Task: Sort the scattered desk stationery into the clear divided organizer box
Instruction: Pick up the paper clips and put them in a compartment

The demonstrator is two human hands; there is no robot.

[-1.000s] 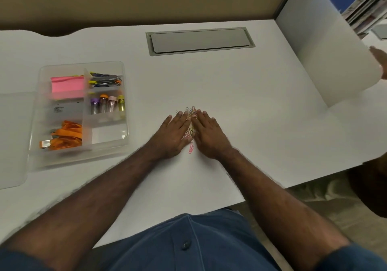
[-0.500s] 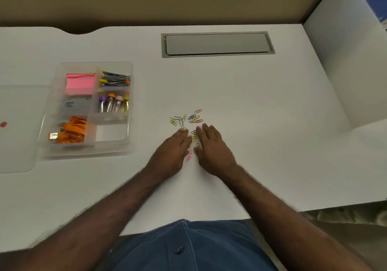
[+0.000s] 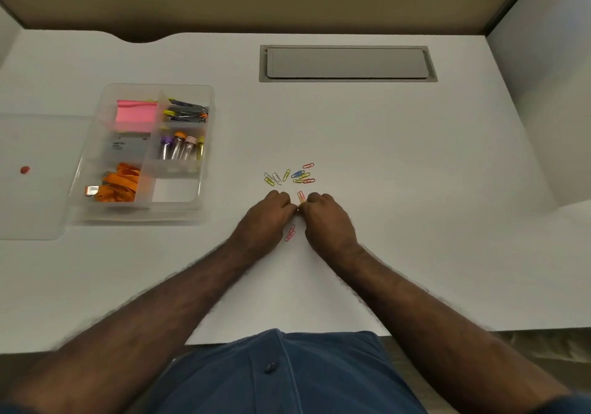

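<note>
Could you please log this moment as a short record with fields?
left hand: fingers curled, meeting the right hand over a paper clip
right hand: fingers curled, same spot
loose paper clips: scattered on the desk beyond the hands
organizer box: left of the hands; near-right compartment holds nothing visible
lid: flat, left of the box

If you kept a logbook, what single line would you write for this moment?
left hand and right hand: curled, fingertips meeting over paper clips | desk: clips scattered | organizer box: one compartment empty
</note>
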